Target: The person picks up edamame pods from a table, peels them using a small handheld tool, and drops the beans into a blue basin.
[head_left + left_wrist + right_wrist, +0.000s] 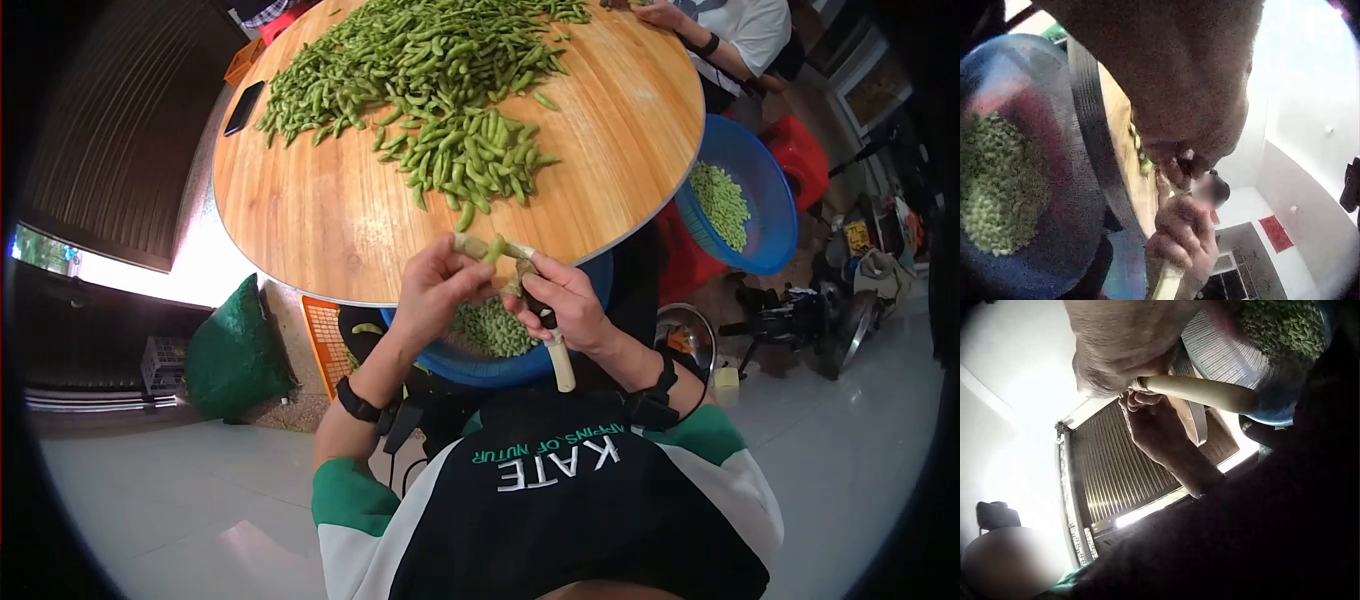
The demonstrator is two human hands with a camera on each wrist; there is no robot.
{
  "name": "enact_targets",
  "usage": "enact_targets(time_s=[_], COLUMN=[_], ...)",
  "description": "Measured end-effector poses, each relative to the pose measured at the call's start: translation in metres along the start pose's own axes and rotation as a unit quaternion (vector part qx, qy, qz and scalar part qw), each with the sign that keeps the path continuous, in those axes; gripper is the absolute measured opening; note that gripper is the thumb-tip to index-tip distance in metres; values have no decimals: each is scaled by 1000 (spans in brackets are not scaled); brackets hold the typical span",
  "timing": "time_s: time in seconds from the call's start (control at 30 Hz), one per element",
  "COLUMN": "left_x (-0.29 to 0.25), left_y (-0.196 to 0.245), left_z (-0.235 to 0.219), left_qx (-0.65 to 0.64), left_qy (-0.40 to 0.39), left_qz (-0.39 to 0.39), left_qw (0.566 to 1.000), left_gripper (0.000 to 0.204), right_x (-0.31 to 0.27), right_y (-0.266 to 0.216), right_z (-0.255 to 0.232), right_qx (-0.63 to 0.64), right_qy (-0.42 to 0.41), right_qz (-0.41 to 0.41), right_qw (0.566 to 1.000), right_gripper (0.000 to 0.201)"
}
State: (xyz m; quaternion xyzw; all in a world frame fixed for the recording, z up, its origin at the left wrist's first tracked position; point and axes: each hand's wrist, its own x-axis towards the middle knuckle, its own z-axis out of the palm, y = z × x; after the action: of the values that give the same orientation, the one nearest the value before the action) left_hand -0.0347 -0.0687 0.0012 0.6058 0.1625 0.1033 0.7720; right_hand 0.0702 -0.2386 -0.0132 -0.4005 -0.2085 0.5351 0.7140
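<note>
My left hand (437, 288) pinches a green soybean pod (496, 248) at the near edge of the round wooden table (310, 210). Close beside it, my right hand (572, 302) grips a tool by its cream handle (561, 365), which sticks out below the palm. The tool's working end is hidden by the fingers, so I cannot tell its kind. Pale wraps (527, 250) cover some fingertips. Beneath both hands stands a blue basin (480, 380) with shelled green beans (495, 328). The right wrist view shows the handle (1200, 392) and its metal collar.
A large heap of pods (420, 50) covers the far table, with a smaller cluster (475, 160) nearer. A phone (245, 108) lies at left. Another blue basin (770, 215) of beans stands right, near another person's arm (735, 58). A green sack (238, 350) sits left.
</note>
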Motion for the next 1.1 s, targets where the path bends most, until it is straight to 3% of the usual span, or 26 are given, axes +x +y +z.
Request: enact_targets(time_s=[0.23, 0.87, 0.97, 1.1], left_x=[-8, -18, -17, -14], left_y=[-15, -31, -35, -31], left_z=[-1, -5, -5, -5], left_qx=[9, 40, 22, -142], left_qy=[-32, -4, -10, -48], left_qz=[9, 21, 37, -31], left_qw=[999, 999, 999, 988], left_gripper=[19, 18, 17, 17], right_x=[-3, -4, -5, -5], right_y=[1, 9, 10, 10], right_z=[-6, -3, -1, -4], right_qx=[45, 27, 27, 52], right_qy=[-53, -52, -32, -41], right_qz=[51, 50, 39, 30], right_qw=[996, 997, 998, 997], right_gripper=[40, 42, 40, 41])
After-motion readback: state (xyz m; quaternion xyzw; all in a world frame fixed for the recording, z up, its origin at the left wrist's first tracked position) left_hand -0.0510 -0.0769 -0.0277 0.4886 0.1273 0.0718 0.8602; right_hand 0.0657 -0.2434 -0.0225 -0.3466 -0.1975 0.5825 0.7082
